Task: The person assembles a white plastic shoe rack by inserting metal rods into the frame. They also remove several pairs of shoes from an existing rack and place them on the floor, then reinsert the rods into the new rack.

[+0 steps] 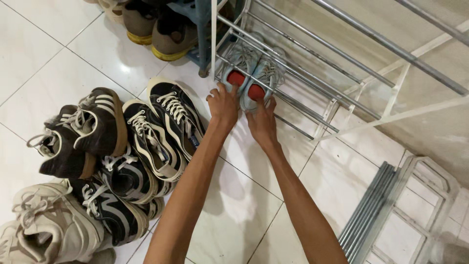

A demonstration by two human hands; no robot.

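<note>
A pair of pale blue-grey sneakers with red insides sits on the lowest bars of a metal shoe rack (312,98). My left hand (222,103) grips the heel of the left sneaker (241,61). My right hand (262,122) holds the heel of the right sneaker (266,78). Both arms reach forward from the bottom of the view. The sneakers' toes point away from me, under the rack's upper bars.
A heap of shoes lies on the white tiled floor at left: black striped sneakers (161,127), dark brown ones (83,132), beige ones (49,225). More shoes (161,29) stand at the top. A loose metal rack part (391,210) lies at bottom right.
</note>
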